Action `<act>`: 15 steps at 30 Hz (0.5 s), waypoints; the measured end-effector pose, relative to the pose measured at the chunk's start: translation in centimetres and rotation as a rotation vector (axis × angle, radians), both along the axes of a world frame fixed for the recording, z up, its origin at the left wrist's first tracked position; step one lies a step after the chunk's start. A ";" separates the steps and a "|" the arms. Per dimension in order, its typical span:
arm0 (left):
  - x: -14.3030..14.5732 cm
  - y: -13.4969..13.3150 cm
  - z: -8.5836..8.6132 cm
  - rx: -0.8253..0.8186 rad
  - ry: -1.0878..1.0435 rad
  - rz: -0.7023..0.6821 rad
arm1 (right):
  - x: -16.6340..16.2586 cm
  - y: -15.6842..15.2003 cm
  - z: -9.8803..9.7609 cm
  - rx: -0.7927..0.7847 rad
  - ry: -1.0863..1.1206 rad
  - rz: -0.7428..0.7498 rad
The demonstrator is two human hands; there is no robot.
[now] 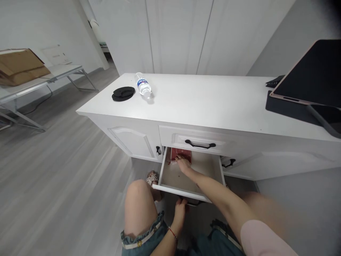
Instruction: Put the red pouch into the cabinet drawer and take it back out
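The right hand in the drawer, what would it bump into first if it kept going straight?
Most likely the red packet at the back of the open drawer; the right hand already reaches it, fingers pointing that way.

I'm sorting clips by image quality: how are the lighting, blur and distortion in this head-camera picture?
Head view: even, soft indoor light, with only a faint shadow beside the water bottle; wide-angle distortion bends the white cabinet top and leans the walls; the pink sleeve at the lower right is blurred, and the right hand reaching the red item in the open drawer is slightly soft; the corners darken.
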State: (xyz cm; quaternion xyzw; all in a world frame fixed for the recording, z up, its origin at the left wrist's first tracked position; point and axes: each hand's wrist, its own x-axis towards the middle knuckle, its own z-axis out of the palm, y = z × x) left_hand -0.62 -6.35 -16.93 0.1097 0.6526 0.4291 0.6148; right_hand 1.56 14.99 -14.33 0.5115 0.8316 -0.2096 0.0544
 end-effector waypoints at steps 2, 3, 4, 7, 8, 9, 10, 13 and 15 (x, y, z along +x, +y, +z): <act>0.0 -0.1 0.1 0.002 0.002 0.002 | -0.6 0.5 -0.2 0.018 -0.002 -0.033; 0.0 -0.1 0.2 0.002 0.004 0.000 | -0.8 0.7 -0.3 0.027 0.000 -0.045; -0.1 -0.1 0.3 0.005 0.003 -0.003 | -1.0 0.8 -0.4 0.037 0.002 -0.055; -0.2 0.0 0.6 0.018 -0.003 0.000 | -1.2 1.0 -0.8 0.061 0.014 -0.060; -0.2 0.0 0.6 0.014 0.000 0.001 | -1.0 1.0 -0.9 0.066 0.018 -0.055; -0.2 0.1 0.7 0.007 0.006 0.003 | -0.7 1.0 -1.0 0.070 0.020 -0.052; -0.1 0.1 0.7 -0.004 0.010 0.004 | -0.2 1.0 -1.2 0.075 0.020 -0.054; 0.0 0.1 0.6 -0.015 0.013 0.005 | 1.9 1.2 -1.5 0.091 0.002 -0.101; 0.0 0.1 0.5 -0.009 0.018 0.011 | 3.7 1.4 -1.7 0.098 -0.022 -0.158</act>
